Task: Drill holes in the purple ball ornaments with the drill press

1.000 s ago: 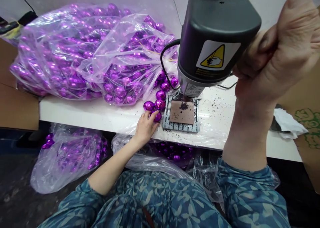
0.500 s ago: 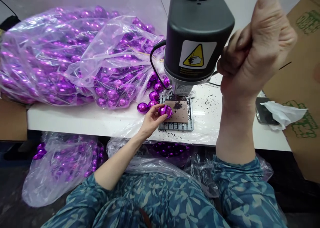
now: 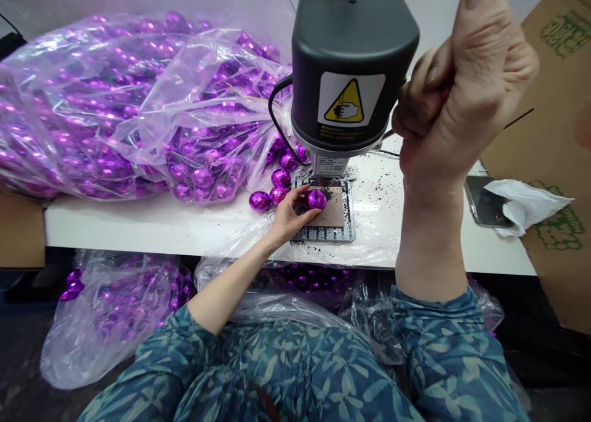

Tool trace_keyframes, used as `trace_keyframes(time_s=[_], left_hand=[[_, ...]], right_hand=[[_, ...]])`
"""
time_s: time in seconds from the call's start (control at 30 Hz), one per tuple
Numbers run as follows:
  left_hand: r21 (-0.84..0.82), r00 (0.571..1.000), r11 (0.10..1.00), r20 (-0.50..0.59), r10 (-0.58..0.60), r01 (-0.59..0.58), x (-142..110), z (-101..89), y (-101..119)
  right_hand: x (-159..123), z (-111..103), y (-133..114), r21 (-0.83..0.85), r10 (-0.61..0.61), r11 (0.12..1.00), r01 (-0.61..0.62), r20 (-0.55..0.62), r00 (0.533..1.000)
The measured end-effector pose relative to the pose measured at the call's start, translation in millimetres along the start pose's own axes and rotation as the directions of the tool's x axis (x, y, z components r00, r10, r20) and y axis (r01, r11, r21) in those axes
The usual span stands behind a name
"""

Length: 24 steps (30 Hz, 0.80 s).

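Note:
My left hand (image 3: 290, 217) pinches a shiny purple faceted ball (image 3: 316, 199) between thumb and fingers. The ball sits just over a brown board (image 3: 333, 216) on the slotted metal base (image 3: 348, 232) of a black drill press (image 3: 354, 52). A small dark spot shows on the ball's upper side. Up at the right of the machine, my right hand (image 3: 471, 89) is closed in a fist around the press's lever handle, which the fingers mostly hide. The drill bit is hidden under the machine head. Several loose purple balls (image 3: 260, 201) lie left of my left hand.
A large clear bag (image 3: 138, 108) of purple balls fills the table's left side. Dark shavings (image 3: 379, 185) litter the white table. At right are a phone (image 3: 489, 201), a crumpled tissue (image 3: 526, 206) and a cardboard box (image 3: 554, 163). Another bag (image 3: 115, 311) hangs below the edge.
My left hand has carried the ball a little to the right, further over the board, and turned it so a dark spot faces up. My right hand stays at the lever. The view has shifted slightly.

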<state>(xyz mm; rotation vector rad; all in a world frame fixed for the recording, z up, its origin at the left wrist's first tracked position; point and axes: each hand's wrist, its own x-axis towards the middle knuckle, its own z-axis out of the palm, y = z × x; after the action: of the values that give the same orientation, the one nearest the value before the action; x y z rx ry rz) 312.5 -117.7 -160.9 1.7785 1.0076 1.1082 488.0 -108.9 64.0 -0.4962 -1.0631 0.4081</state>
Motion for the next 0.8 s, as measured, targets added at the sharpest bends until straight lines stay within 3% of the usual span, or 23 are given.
trace_keyframes(time_s=[0.33, 0.57, 0.8], left_hand=[[0.187, 0.985, 0.967, 0.032, 0.17, -0.173, 7, 12.1, 7], [0.125, 0.993, 0.985, 0.026, 0.119, -0.122, 6, 17.4, 2], [0.125, 0.993, 0.986, 0.019, 0.112, -0.114, 6, 18.2, 0]], right_hand=[[1, 0, -1, 0.034, 0.019, 0.999, -0.019, 0.007, 1.0], [-4, 3, -4, 0.003, -0.012, 1.0, 0.012, -0.009, 1.0], [-28, -3, -9, -0.074, -0.143, 0.988, 0.139, -0.052, 0.988]])
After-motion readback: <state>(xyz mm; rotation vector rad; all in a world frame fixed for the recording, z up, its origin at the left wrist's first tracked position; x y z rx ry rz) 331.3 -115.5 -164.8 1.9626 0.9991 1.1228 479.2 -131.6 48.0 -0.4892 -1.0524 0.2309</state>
